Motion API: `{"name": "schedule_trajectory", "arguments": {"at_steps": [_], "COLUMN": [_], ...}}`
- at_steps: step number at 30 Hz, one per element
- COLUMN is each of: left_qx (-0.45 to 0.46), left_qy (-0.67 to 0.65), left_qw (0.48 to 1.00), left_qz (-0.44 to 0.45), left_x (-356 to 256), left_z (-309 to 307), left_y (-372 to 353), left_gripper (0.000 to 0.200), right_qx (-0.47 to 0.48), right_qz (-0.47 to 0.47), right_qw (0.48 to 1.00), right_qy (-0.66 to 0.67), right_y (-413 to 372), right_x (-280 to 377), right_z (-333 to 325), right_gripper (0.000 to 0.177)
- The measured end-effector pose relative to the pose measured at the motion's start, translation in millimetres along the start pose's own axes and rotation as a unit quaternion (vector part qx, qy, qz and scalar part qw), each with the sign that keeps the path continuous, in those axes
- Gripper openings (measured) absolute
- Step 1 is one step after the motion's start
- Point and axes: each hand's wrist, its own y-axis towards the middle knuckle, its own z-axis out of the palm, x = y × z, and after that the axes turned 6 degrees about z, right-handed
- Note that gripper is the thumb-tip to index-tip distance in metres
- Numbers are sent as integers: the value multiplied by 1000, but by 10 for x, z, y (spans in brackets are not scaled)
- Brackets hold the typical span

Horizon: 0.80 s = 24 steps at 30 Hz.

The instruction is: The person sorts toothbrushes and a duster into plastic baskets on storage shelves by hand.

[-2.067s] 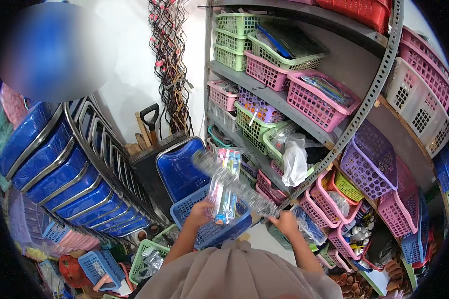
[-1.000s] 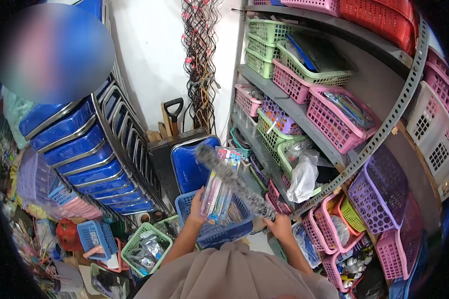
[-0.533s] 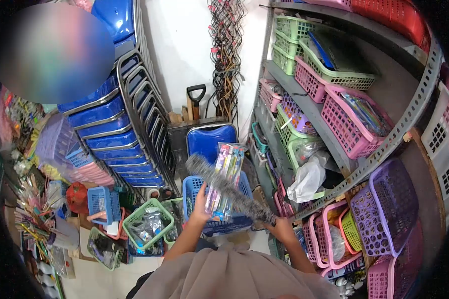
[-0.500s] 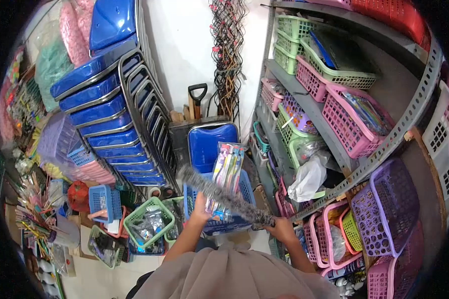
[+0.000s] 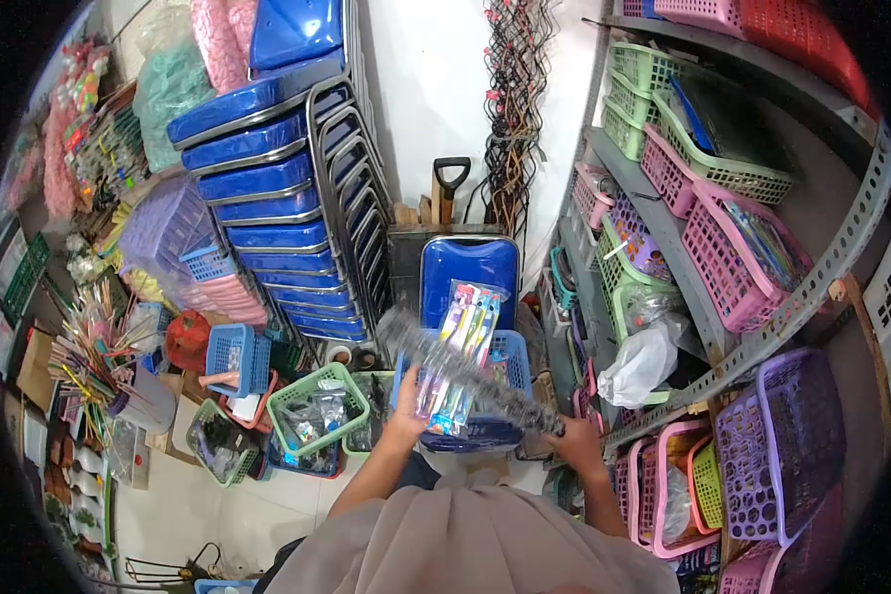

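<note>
My left hand (image 5: pixel 404 416) is closed on a clear plastic pack of colourful long items (image 5: pixel 457 361), held tilted over a blue basket (image 5: pixel 513 356). The items look like toothbrushes. In my right hand (image 5: pixel 576 443) is the handle end of a grey fluffy duster (image 5: pixel 465 371), blurred by motion. The duster slants up to the left, across the front of the pack. Behind the pack stands a blue chair back (image 5: pixel 470 275).
Stacked blue chairs (image 5: pixel 267 238) rise at the left. A green basket (image 5: pixel 319 408) of small packets sits on the floor near a smaller blue basket (image 5: pixel 238 358). Metal shelving (image 5: pixel 683 267) with pink baskets (image 5: pixel 738 252) runs along the right, a purple basket (image 5: pixel 800 445) lower down.
The view has shifted, so the surroundings appear farther right. The pack and duster are still held, and the duster's angle has changed slightly.
</note>
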Motion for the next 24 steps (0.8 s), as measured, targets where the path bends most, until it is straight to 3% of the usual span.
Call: {"name": "schedule_trajectory", "arguments": {"at_steps": [4, 6, 8, 9, 10, 12, 13, 14, 16, 17, 18, 20, 21, 24], "left_qx": [-25, 4, 12, 33, 31, 23, 21, 20, 20, 42, 62, 21, 14, 68], "left_qy": [22, 17, -28, -34, -37, -17, -7, 4, 14, -40, -93, 23, -37, -8], "left_qw": [999, 997, 1000, 999, 999, 1000, 999, 999, 999, 998, 993, 997, 999, 998], "left_qz": [18, 76, -4, -3, -6, 12, 23, 34, 43, 1, -40, 67, -5, 10], "left_x": [-7, 34, 36, 45, 118, 161, 165, 164, 153, 146, 151, 194, 186, 226], "left_z": [117, -237, 269, -79, -423, -338, -259, -180, -19, 59, 84, 41, 44, 33], "left_y": [-11, 168, 11, 158, 265, 214, 204, 197, 210, 222, 235, 220, 242, 320], "left_gripper": [52, 50, 48, 53, 53, 53, 54, 54, 54, 55, 56, 51, 47, 46], "right_qx": [-40, 29, 6, -14, -11, -44, -38, -38, 35, 67, 67, -8, -8, -31], "right_qz": [45, -52, -55, -63, -59, 57, 66, 65, -28, -20, -20, 9, 10, 75], "right_qw": [998, 996, 998, 998, 998, 997, 994, 995, 997, 996, 996, 1000, 1000, 995], "right_qy": [21, -59, -38, -17, -19, 41, 73, 70, -62, -62, -64, -15, -15, 50], "right_y": [30, -18, -24, -34, -56, -59, -72, -83, -126, -118, -117, -119, -111, -94], "right_x": [-89, -80, -155, -193, -205, -184, -184, -161, -118, -104, -111, -125, -171, -268], "right_z": [193, 157, 181, 203, 237, 299, 335, 324, 265, 222, 210, 199, 251, 359], "right_gripper": [35, 36, 35, 34, 34, 33, 33, 33, 35, 35, 35, 34, 34, 34]}}
